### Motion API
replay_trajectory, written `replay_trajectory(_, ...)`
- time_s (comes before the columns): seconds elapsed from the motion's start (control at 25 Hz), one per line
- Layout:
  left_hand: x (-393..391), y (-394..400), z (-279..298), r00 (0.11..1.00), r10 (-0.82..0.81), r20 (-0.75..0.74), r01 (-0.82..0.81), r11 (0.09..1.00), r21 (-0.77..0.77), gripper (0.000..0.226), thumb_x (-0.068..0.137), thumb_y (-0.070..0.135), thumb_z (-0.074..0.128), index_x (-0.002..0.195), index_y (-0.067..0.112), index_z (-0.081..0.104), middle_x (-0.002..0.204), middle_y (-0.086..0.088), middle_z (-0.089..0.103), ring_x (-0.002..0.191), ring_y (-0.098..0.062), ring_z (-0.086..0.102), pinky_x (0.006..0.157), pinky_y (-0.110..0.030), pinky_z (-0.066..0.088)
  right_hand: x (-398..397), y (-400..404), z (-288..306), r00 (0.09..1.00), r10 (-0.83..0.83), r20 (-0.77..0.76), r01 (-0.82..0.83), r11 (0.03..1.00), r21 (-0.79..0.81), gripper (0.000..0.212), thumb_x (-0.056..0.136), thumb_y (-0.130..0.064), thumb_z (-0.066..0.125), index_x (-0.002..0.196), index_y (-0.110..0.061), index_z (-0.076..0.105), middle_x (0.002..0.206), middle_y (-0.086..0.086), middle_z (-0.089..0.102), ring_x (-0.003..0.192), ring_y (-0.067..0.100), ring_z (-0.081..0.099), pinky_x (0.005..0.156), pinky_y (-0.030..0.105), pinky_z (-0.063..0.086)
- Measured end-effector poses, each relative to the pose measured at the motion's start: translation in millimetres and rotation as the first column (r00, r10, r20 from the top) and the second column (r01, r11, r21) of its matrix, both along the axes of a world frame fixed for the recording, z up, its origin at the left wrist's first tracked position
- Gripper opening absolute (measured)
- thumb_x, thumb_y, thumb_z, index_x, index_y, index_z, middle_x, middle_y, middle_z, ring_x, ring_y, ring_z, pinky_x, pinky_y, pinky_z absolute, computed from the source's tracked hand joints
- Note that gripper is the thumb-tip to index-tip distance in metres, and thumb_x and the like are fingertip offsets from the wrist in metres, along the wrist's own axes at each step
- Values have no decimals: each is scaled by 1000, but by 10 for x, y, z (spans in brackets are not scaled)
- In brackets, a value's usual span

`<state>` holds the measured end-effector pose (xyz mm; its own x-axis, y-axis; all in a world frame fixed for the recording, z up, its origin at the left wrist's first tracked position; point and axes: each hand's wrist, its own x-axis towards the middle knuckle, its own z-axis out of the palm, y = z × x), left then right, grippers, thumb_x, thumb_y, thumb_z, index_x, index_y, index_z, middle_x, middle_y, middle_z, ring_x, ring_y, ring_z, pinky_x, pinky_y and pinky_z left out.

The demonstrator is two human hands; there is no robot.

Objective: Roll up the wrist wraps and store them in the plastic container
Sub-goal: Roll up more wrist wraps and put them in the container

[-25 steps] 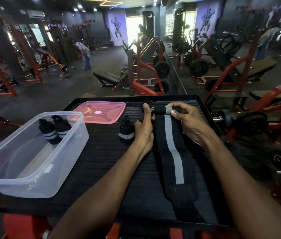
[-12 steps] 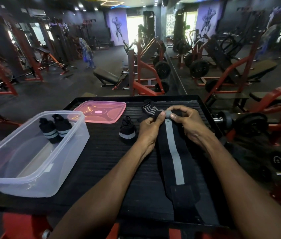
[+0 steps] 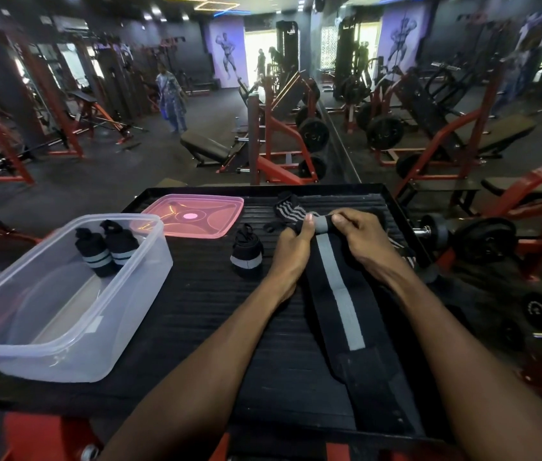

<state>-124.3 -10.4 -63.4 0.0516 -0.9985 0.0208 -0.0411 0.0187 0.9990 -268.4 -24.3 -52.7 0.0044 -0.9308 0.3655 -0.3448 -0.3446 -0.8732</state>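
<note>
Rolling has barely begun: both hands drew nearer along the wrist wrap (image 3: 336,287), left hand (image 3: 291,246) and right hand (image 3: 359,237) pinching its coiled far end for tightness. Beside the plastic container (image 3: 123,327), one rolled wrap (image 3: 246,256) waits.

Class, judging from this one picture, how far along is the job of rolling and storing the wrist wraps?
Done: two rolled wraps stand in the plastic container. A third rolled wrap sits on the black mat, not yet stored. In hand: the left hand and right hand roll the far end of the long wrap. Left: the striped wrap behind.
</note>
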Motion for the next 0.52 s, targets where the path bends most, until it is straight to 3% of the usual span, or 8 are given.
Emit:
replay_trajectory(0.08, 16, 0, 37, 999, 39, -36, -40, 999, -12, 33, 97, 44, 57, 92, 13, 67, 93, -2, 72, 91, -17, 70, 80, -31, 54, 1, 19, 2, 997, 50, 54, -51, 999, 15, 15, 99, -8, 58, 101, -12, 72, 88, -7, 72, 81, -1, 65, 78, 15, 48)
replay_trajectory(0.16, 39, -27, 43, 998, 47, -52, -49, 998, -32, 20, 100, 29, 57, 96, 14, 69, 96, -5, 74, 95, -20, 70, 84, -31, 54, 26, 37, 15, 977, 97, 191, -121, 986, 118, 14, 100, -12, 58, 102, -11, 72, 69, -14, 71, 64, -6, 63, 65, 12, 47)
replay_trajectory(0.24, 56, -26, 31, 998, 32, -50, -35, 998, -54, 15, 100, 19, 55, 99, 16, 70, 105, -8, 74, 102, -23, 69, 89, -32, 53, 66, 44, 29, 966, 102, 239, -146, 974, 175, 17, 101, -18, 57, 99, -11, 72, 61, -14, 69, 59, -3, 63, 63, 16, 49)
replay_trajectory(0.32, 44, -28, 15, 994, -1, -110, -4, 999, -49, 16, 98, 15, 57, 97, 22, 71, 107, -8, 74, 105, -24, 68, 93, -33, 53, 53, 25, 29, 982, 75, 171, -87, 994, 65, 15, 99, -11, 60, 93, -16, 73, 79, -8, 73, 77, 5, 68, 79, 25, 52)
replay_trajectory(0.4, 37, -5, 44, 975, -1, -222, 8, 999, 32, 12, 96, 22, 63, 96, 17, 74, 99, -10, 76, 97, -25, 72, 87, -34, 57, 13, 12, 10, 981, 89, 171, -90, 996, -4, 21, 94, -1, 62, 92, -19, 74, 95, 1, 75, 93, 15, 70, 91, 30, 53)
replay_trajectory(0.52, 55, -29, 54, 971, 41, -237, -16, 994, 107, 26, 94, 34, 67, 94, 10, 76, 92, -11, 77, 90, -25, 74, 82, -34, 59, -28, 18, 7, 965, 118, 234, -128, 992, 24, 22, 91, 1, 65, 102, -15, 75, 107, 10, 76, 102, 23, 71, 90, 34, 55)
